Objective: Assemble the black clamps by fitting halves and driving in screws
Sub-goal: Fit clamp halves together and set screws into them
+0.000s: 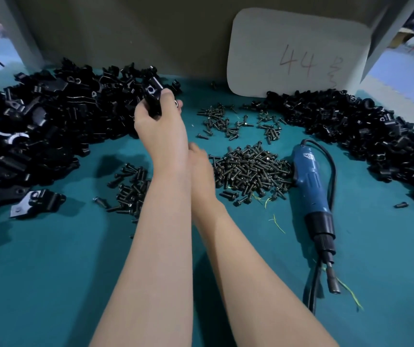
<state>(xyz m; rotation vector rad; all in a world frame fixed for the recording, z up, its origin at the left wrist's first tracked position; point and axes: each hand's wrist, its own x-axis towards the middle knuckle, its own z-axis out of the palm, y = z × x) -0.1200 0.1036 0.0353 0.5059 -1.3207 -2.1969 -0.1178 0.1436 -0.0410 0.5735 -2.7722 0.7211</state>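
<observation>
My left hand point(159, 121) is raised over the right edge of the left pile and grips a black clamp piece point(153, 92), its hole facing me. My right hand point(199, 159) lies low over the mat just behind my left wrist, and that forearm hides its fingers. A large heap of black clamp halves point(50, 116) fills the left side. A second heap of smaller black parts point(351, 128) curves along the right. Dark screws lie in a dense pile point(251, 169) at the centre, a smaller pile point(131, 189) left of my arms, and scattered point(221, 121) further back.
A blue electric screwdriver point(310, 186) with its black cord lies on the teal mat point(50, 284) to the right, bit pointing toward me. One clamp plate point(37, 202) lies apart at the left. A grey card marked 44 point(298, 53) leans on the back wall.
</observation>
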